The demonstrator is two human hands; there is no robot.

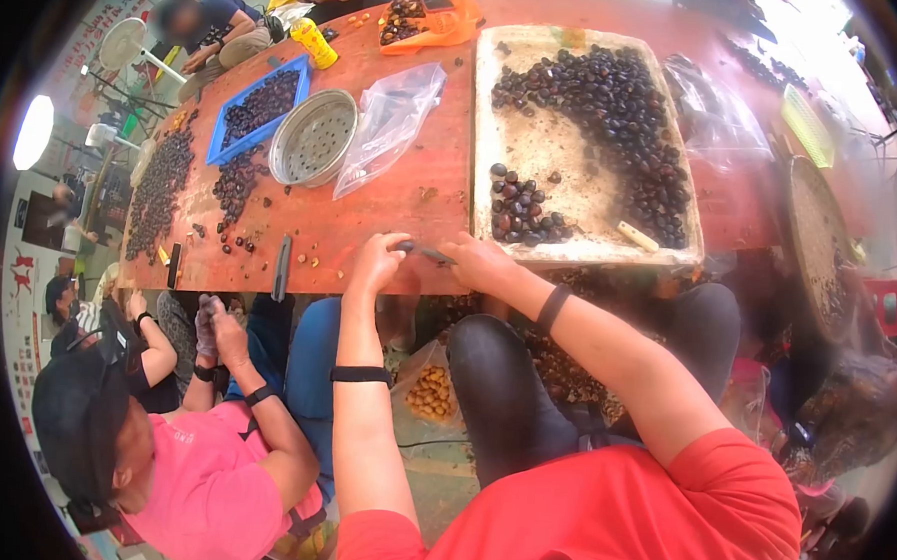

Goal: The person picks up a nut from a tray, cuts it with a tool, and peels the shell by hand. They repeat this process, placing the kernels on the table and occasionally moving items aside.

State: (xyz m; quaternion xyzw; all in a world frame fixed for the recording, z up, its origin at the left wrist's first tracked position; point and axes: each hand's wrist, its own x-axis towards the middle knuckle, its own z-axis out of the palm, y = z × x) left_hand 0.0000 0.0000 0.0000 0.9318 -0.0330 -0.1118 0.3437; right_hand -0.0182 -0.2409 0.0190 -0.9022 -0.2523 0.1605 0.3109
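Item: dark nut (405, 246), one, small; held just above the near edge of the table (411, 213), pinched in the grip of the left hand (375, 265). Tool (436, 255), dark and slim; clasped in the grip of the right hand (481, 263), its tip pointed at the nut; exact type cannot be told. Pale tray (564, 150), large, set just beyond the right hand; dark nuts are heaped along its far and right sides, with a smaller group at the near left. Pale stick (638, 236), short, laid inside near its front wall. Clear plastic bag (390, 127), laid flat to the left of the tray. Round pan (314, 139), speckled with dark spots, placed beside the bag. Blue tray (212, 151), filled with dark nuts, placed next to the pan. Loose nuts (160, 192), spread at the table's left end. Person in pink (210, 470), seated at left.
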